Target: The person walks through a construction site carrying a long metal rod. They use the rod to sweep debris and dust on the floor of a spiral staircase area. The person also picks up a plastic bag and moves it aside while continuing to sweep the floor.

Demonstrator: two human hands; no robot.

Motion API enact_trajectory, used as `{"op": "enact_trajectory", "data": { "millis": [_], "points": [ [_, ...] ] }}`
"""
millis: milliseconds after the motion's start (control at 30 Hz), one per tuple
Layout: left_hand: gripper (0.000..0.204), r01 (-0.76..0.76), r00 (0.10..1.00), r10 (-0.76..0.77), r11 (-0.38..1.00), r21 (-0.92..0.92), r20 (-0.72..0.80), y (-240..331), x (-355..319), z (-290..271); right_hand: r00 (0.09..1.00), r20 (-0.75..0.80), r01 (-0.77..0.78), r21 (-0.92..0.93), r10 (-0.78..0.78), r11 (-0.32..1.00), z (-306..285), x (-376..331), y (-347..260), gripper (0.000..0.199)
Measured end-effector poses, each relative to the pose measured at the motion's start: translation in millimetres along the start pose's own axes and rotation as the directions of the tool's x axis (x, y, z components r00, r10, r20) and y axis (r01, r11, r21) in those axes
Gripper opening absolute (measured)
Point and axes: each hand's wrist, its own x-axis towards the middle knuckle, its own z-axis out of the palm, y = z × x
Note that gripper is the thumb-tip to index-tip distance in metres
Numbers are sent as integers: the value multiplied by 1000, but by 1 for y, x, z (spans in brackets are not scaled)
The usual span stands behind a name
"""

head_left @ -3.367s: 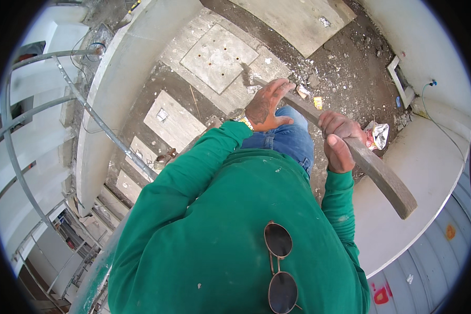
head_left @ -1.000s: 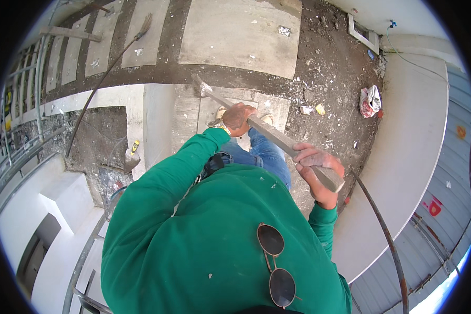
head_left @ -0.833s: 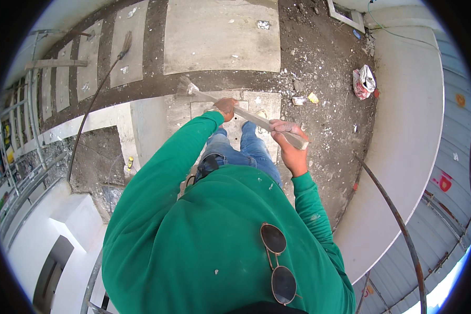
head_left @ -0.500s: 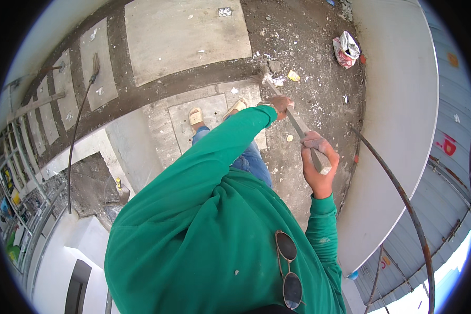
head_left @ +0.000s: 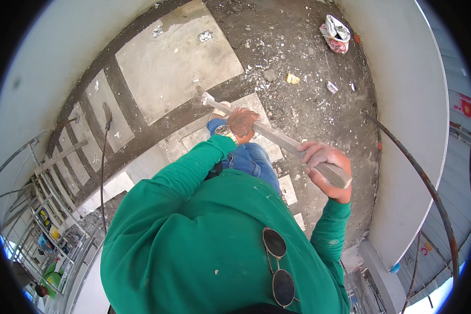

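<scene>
Sledgehammer handle clasped by both hands, left grip nearer head, right grip at end

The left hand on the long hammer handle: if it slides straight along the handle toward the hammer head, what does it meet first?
Probably the hammer head itself: the left hand grips the handle, and the short stretch beyond looks bare. Below lies the grey floor slab, though depth is unclear.

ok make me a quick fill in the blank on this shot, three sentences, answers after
1. Both hands grip one long ____ handle of a hammer.
2. The left hand holds it nearer the head, the right hand nearer its ____ end.
3. A pair of ____ hangs from the collar of the green shirt.

Missing words: wooden; butt; sunglasses
</scene>
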Motion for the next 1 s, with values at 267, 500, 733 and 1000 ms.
{"op": "enact_trajectory", "data": {
  "millis": [267,500,733,1000],
  "points": [
    [27,62,947,-89,993,97,309,-140,46,27,969,-214,-108,90,125,990,80,37,125,12],
    [35,-268,882,325,942,-204,340,9,161,80,822,-544,-327,-207,169,922,24,20,50,10],
    [31,-436,829,506,852,-291,237,2,127,85,889,-435,-349,-441,143,827,56,38,-14,16],
    [24,-389,768,467,884,-260,439,15,107,7,870,-489,-6,123,66,992,21,10,-25,18]
  ]
}}
